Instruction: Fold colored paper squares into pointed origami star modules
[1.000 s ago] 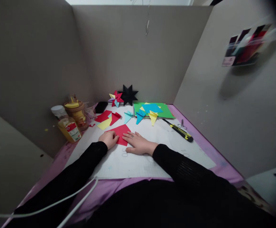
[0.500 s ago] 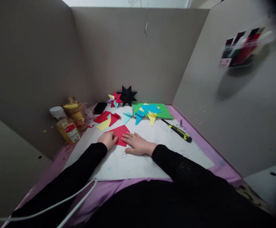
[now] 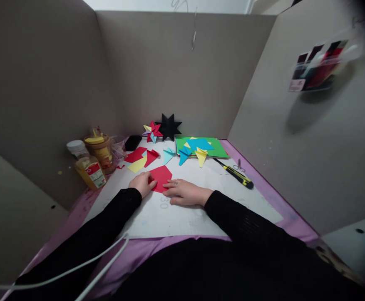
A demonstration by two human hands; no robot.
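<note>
A sheet of red paper (image 3: pixel 162 177) with a slanted outline lies flat on the white board in front of me. My left hand (image 3: pixel 142 184) has its fingers curled together at the sheet's left edge and grips it there. Across the lower right edge rests my right hand (image 3: pixel 187 192), fingers stretched out and fingertips touching the paper. Just behind stand folded paper pieces: a red one (image 3: pixel 151 157), a pale blue one (image 3: pixel 169 155), a blue one (image 3: pixel 185 154) and a yellow one (image 3: pixel 201 156).
A yellow-black utility knife (image 3: pixel 237 176) and small scissors (image 3: pixel 239 166) lie right. Green paper (image 3: pixel 220 148) lies at the back, near a black star (image 3: pixel 169 126) and a multicoloured star (image 3: pixel 152 131). A glue bottle (image 3: pixel 90 170) and a phone (image 3: pixel 133 143) are left. Grey panels enclose the table.
The red paper's left corner, which stuck out beyond my left hand, no longer shows there, so its outline is narrower. My right hand has slid slightly right. My left hand has barely moved.
</note>
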